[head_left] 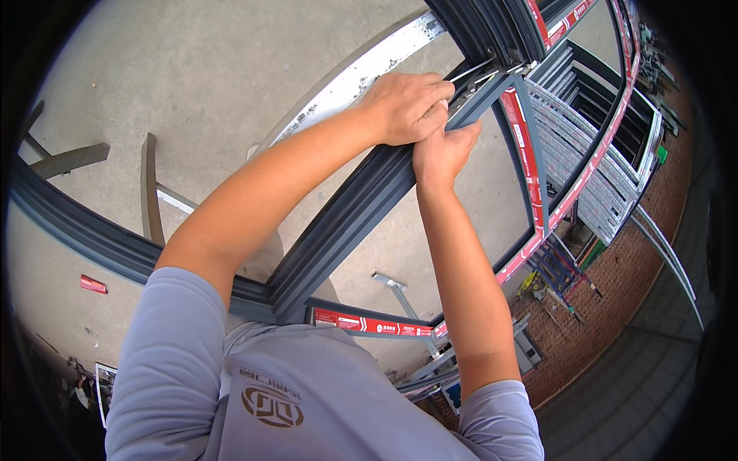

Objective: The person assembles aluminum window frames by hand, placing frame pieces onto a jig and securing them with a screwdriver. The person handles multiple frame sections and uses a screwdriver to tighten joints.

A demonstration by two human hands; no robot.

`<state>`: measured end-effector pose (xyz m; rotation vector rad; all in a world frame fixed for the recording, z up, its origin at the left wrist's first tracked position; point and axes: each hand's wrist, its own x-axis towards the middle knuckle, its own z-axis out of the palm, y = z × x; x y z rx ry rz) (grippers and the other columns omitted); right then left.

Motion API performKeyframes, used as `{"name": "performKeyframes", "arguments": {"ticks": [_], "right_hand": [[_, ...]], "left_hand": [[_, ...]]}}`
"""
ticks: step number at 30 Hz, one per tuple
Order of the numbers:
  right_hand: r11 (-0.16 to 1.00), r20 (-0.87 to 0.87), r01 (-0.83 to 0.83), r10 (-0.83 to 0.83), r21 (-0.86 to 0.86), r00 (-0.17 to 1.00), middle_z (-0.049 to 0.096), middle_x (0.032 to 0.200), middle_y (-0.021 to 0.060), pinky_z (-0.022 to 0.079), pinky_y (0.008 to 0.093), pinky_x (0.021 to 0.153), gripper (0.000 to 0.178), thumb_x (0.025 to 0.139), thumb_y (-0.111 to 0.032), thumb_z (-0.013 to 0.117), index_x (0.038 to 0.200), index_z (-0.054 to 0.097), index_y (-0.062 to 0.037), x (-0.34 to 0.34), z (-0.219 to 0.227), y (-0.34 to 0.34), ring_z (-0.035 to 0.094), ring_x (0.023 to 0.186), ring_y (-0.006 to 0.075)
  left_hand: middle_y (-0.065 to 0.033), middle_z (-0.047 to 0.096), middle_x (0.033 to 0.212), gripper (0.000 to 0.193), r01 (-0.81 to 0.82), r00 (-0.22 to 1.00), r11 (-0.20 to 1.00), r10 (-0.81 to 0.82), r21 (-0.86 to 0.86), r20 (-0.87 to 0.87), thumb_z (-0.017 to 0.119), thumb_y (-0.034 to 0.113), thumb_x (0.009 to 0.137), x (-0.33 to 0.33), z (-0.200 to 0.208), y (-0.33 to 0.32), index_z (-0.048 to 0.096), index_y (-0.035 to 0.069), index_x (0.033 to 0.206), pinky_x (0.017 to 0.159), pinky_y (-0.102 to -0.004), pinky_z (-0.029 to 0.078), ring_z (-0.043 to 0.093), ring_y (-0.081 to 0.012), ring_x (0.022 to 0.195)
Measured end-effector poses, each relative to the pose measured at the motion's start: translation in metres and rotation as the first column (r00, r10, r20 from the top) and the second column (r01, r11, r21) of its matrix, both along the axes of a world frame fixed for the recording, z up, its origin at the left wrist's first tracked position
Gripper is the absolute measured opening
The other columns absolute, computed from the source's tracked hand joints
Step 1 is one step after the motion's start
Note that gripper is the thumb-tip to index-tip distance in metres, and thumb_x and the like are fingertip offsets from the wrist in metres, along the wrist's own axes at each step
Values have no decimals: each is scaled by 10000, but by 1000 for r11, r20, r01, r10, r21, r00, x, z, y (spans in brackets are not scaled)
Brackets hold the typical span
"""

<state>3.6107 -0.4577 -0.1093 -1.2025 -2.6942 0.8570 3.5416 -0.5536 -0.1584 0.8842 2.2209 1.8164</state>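
Observation:
A dark grey metal window frame stretches before me, and both my hands are together over its middle bar (354,207), close to the far joint. My left hand (403,107) is closed, with a thin silver metal rod (470,71) sticking out past its fingers toward the corner of the frame. Just below and touching it is my right hand (444,157), its thumb lying along the bar's right side. The right fingers are curled and mostly hidden under the left hand, so what they grip does not show.
Red-and-white protective tape (373,323) covers parts of the frame. A whitish, worn beam (361,73) passes beneath it. Stacked wrapped profiles (588,165) stand at the right, beside brick paving (615,265). Brown metal legs (151,188) and a red label (94,284) are on the left.

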Motion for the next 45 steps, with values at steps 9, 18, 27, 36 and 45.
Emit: {"name": "performKeyframes", "arguments": {"ticks": [9, 18, 27, 36, 45], "right_hand": [[999, -60, 8, -11, -42, 998, 397, 1503, 342, 363, 476, 1161, 814, 988, -324, 627, 1506, 251, 178, 2, -7, 3, 440, 1391, 470], [999, -50, -31, 30, -25, 998, 376, 1516, 362, 316, 476, 1195, 796, 991, -299, 603, 1509, 241, 185, 5, -5, 5, 387, 1432, 473], [998, -81, -23, 18, -65, 997, 315, 1564, 373, 279, 477, 1221, 820, 1000, -351, 579, 1515, 239, 188, 3, -6, 5, 345, 1460, 483], [960, -237, 48, -116, -276, 964, 319, 1590, 326, 184, 440, 1250, 783, 1063, -466, 298, 1539, 274, 156, 4, -13, 11, 262, 1510, 442], [969, -209, 59, -111, -240, 972, 324, 1595, 325, 190, 441, 1249, 780, 1071, -473, 292, 1542, 287, 149, 4, -17, 16, 282, 1504, 442]], "left_hand": [[-157, 652, 835, 349, 5, 971, 997, -22, 72, 239, 496, 368, 1038, -2, -7, 16, 584, 47, 934, 691, -443, 491, 635, -342, 796], [16, 565, 887, 281, -184, 696, 870, -213, 457, 686, 549, 329, 1065, 9, -20, 36, 599, 59, 1007, 781, -298, 472, 537, -95, 848], [-156, 653, 702, 352, -29, 972, 1000, 27, 2, 233, 442, 384, 1070, -2, 0, 21, 560, 56, 1018, 655, -463, 499, 650, -375, 697], [-184, 707, 783, 327, 128, 941, 838, -271, -530, -202, 480, 398, 1046, -14, 16, 11, 550, 84, 1104, 635, -496, 568, 698, -380, 644], [-218, 709, 844, 495, 274, 944, 822, -328, -499, -21, 531, 456, 1005, -21, 28, 4, 473, 29, 1248, 729, -501, 558, 704, -429, 757]]}}
